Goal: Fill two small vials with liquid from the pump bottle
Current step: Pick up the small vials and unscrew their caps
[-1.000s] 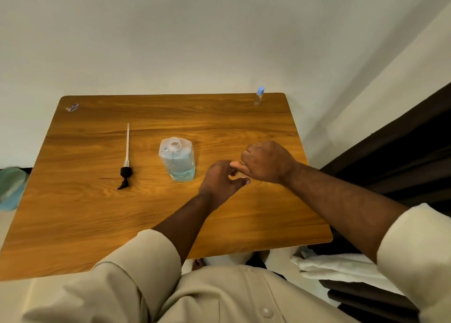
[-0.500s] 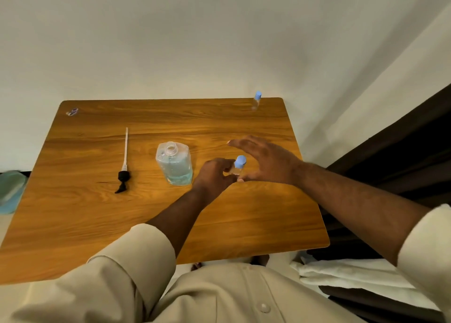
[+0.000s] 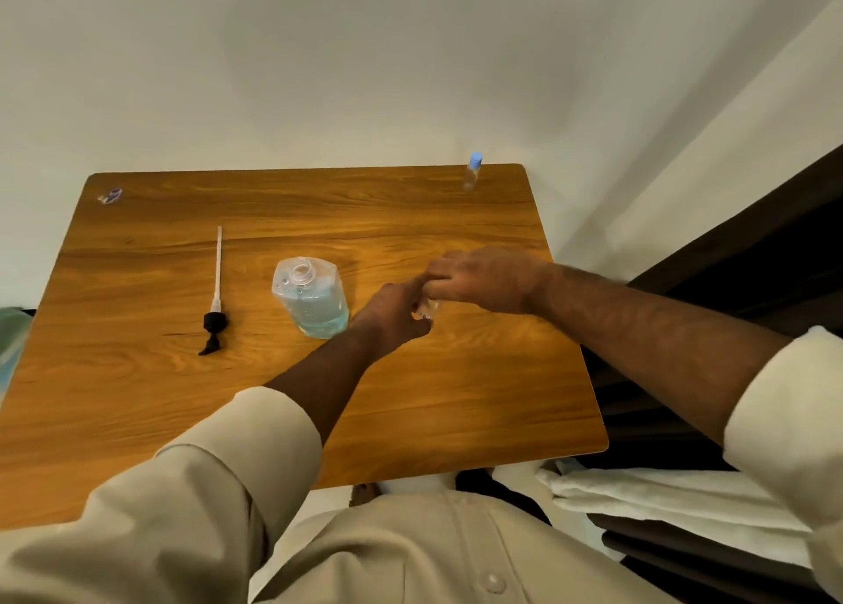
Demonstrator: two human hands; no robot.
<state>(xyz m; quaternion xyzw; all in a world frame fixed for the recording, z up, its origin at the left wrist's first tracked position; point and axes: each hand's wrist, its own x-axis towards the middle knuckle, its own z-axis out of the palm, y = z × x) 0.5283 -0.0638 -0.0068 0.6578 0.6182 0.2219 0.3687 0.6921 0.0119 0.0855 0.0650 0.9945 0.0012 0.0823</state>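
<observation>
Cream sleeves [image 3: 237, 466] at the near edge, both forearms reach over the wooden table [image 3: 456, 398]. Left hand [image 3: 392, 318] curled round a small clear vial [image 3: 426, 309], mid-table; right hand [image 3: 483, 277] sits on top of it, fingertips pinched at the vial's upper end, cap hidden. Just left, open pump bottle [image 3: 312, 300], part full of blue liquid. Further left, the removed pump head [image 3: 213, 309] lies flat with its tube. Far right corner: second vial [image 3: 472, 172], blue cap, upright.

Vial mostly hidden between two hands

Only a sliver of clear vial [image 3: 426, 307] shows; its cap is covered. A tiny item [image 3: 110, 195] at the surface's far-left corner is unidentifiable.
</observation>
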